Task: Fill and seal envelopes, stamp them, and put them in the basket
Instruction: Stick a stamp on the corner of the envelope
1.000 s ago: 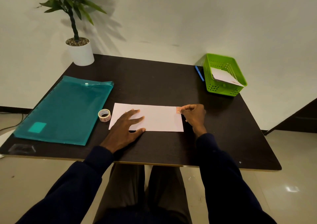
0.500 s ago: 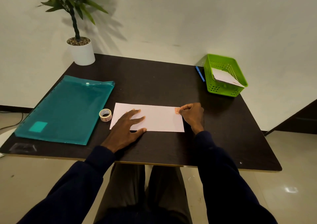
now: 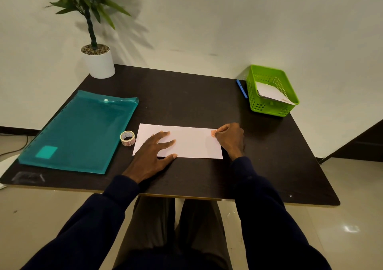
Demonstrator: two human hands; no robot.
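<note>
The thin, bendy envelope point(image 3: 190, 143) lies flat on the surface point(image 3: 186, 95), on the near side of the green basket point(image 3: 255, 95), left hand point(image 3: 153, 153) spread flat on it, right hand point(image 3: 230, 138) pinching a small stamp point(image 3: 213, 133) at its basket-side corner; it looks light, best lifted by an edge.

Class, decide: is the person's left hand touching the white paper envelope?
Touching. Head view: the left hand lies flat, fingers spread, on the white paper envelope.
</note>
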